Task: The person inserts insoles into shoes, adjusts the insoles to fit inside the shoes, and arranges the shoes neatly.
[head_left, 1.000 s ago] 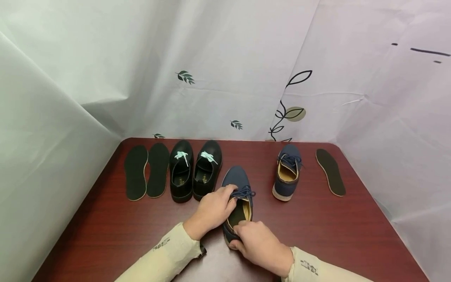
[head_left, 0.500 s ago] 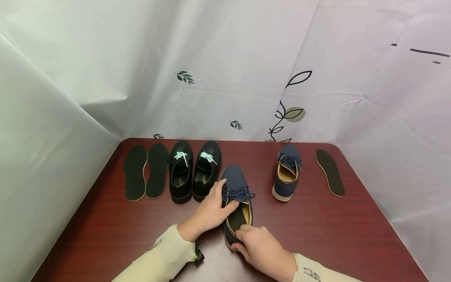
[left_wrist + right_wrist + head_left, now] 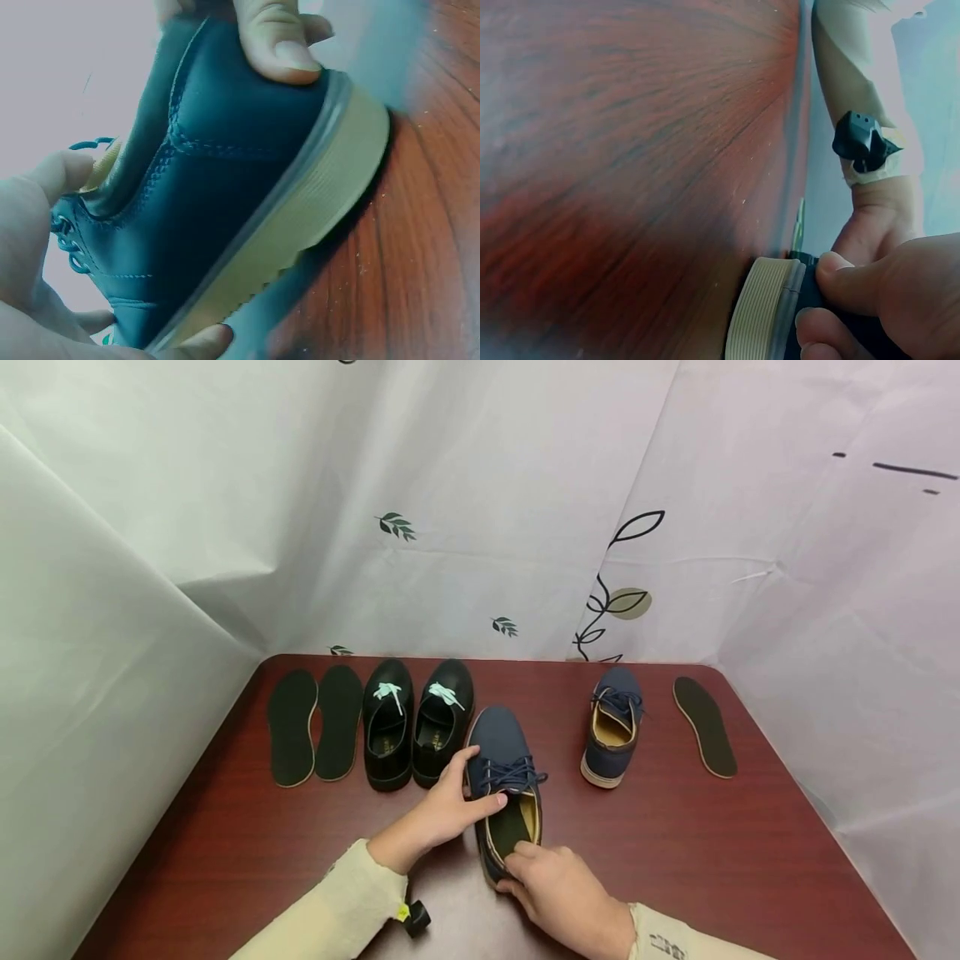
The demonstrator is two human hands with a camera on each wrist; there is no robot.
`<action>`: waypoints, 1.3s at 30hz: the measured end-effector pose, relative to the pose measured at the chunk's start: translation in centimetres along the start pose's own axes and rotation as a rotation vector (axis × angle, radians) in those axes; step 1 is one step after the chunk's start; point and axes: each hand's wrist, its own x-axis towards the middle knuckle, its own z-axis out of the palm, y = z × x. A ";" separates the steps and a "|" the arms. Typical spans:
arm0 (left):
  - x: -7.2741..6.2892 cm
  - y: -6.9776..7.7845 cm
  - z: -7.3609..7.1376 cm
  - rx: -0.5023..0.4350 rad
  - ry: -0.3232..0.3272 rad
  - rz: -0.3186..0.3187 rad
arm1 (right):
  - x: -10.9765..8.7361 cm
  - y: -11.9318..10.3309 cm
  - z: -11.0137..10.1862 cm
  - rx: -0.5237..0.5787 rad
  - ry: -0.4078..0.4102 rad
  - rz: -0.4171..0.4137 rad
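A navy lace-up shoe (image 3: 498,739) points away from me at the middle of the table, a dark insole (image 3: 511,823) lying inside it. My left hand (image 3: 442,814) grips its left side, thumb at the opening below the laces and the other fingers along the upper. In the left wrist view a fingertip (image 3: 206,341) sits against the edge of the pale sole (image 3: 330,172). At the heel, my right hand (image 3: 562,893) pinches the collar, its thumb (image 3: 281,49) outside on the heel and fingers reaching into the shoe. The heel's ridged sole (image 3: 761,315) shows in the right wrist view.
Another navy shoe (image 3: 611,727) stands to the right, with a single dark insole (image 3: 705,727) beyond it. Left of centre are two black shoes (image 3: 387,727) with pale laces, beside two dark insoles (image 3: 292,727). White patterned cloth (image 3: 480,510) surrounds the reddish-brown table (image 3: 697,860).
My left hand has slid from over the laces to the shoe's left side, uncovering the laces. My right hand stays at the heel, shifted slightly right and down.
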 end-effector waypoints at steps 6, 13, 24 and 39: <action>0.2 0.7 -0.1 -0.090 0.029 0.084 | 0.1 1.0 -0.2 -0.110 0.146 -0.055; 1.6 2.8 0.0 -0.178 0.131 0.238 | 1.4 2.5 -2.0 -0.213 0.274 -0.077; 5.5 5.9 1.2 -0.309 0.129 0.259 | 3.0 5.5 -3.6 -0.277 0.302 -0.022; 10.3 4.5 3.4 -0.346 0.143 0.225 | 4.0 8.9 -2.8 -0.263 0.268 0.099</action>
